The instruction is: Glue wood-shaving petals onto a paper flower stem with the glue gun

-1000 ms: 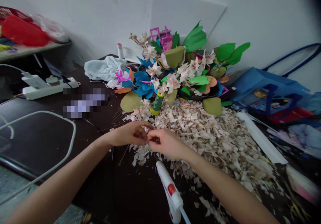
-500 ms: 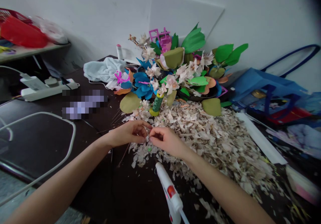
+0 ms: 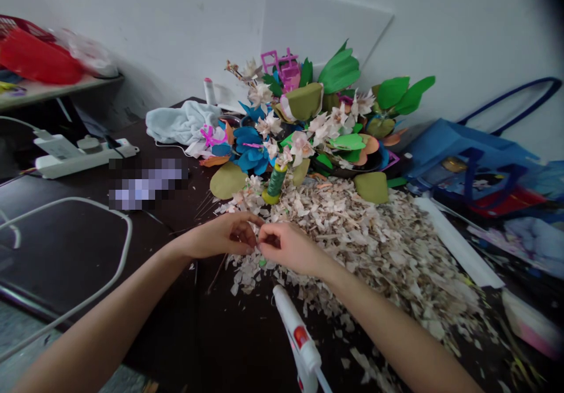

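My left hand (image 3: 229, 234) and my right hand (image 3: 286, 245) meet at the near left edge of a heap of pale, dry petal-like flakes (image 3: 374, 246). The fingers of both are curled in a pinch, their tips almost touching. Whatever they pinch is too small or too hidden to name. Just beyond them stands a spool of green thread (image 3: 277, 181) on a yellow core. Below the right hand lies a white glue gun (image 3: 296, 334), its nozzle pointing toward the hands and a glue stick at its rear.
Behind the heap are handmade flowers (image 3: 299, 140) with blue, green and olive petals. A power strip (image 3: 88, 157), a white cable (image 3: 127, 246) and a grey cloth (image 3: 183, 121) are on the left. On the right are a blue bag (image 3: 480, 146) and a white strip (image 3: 460, 243).
Both hands have shifted very slightly left, and the right fingertips have drawn closer to the left ones. Everything else stays where it was.
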`<state>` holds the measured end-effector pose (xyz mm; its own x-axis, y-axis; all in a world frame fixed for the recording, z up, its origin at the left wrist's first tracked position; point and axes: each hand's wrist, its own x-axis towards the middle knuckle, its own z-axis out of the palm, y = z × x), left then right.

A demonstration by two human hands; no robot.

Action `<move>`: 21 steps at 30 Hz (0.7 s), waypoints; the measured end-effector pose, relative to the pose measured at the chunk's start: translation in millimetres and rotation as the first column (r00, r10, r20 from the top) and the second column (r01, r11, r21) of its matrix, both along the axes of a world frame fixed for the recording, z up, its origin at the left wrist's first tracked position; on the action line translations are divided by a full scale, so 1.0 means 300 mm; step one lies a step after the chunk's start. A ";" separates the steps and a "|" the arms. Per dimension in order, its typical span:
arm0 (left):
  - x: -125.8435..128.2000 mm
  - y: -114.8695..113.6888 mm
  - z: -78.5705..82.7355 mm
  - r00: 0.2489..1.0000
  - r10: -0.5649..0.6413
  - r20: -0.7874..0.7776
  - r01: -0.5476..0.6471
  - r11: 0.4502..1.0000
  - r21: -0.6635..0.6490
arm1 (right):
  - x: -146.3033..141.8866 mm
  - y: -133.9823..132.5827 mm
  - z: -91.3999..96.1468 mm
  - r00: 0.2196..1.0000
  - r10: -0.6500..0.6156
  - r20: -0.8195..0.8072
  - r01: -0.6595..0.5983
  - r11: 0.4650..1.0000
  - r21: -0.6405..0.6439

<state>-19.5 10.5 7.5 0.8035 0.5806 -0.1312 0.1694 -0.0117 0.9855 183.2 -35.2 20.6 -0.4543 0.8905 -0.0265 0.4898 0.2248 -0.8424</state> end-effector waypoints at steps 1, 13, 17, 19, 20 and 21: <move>-0.017 0.008 0.014 1.000 0.012 -0.015 -0.012 1.000 0.016 | -0.001 0.000 -0.001 1.000 -0.021 -0.019 0.021 1.000 0.002; -0.164 0.113 0.003 0.696 0.617 -0.367 -0.224 0.673 0.705 | -0.002 -0.003 -0.015 0.966 -0.178 -0.189 0.167 0.983 -0.071; -0.135 0.119 -0.027 0.717 0.536 -0.445 -0.173 0.755 0.632 | 0.007 -0.001 -0.013 0.959 -0.196 -0.204 0.185 0.980 -0.070; -0.122 0.118 -0.034 0.739 0.520 -0.429 -0.187 0.769 0.611 | 0.013 -0.001 -0.009 0.955 -0.202 -0.218 0.192 0.979 -0.069; -0.118 0.117 -0.035 0.747 0.518 -0.417 -0.194 0.770 0.608 | 0.015 -0.002 -0.005 0.951 -0.207 -0.228 0.196 0.978 -0.069; -0.117 0.117 -0.033 0.756 0.514 -0.405 -0.200 0.771 0.604 | 0.017 -0.002 -0.001 0.947 -0.216 -0.239 0.205 0.976 -0.069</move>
<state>-54.7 45.5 -2.3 0.4099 0.9098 -0.0647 0.7441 -0.2926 0.6006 188.4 -35.9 20.4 -0.2536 0.9671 0.0213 0.3007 0.0997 -0.9485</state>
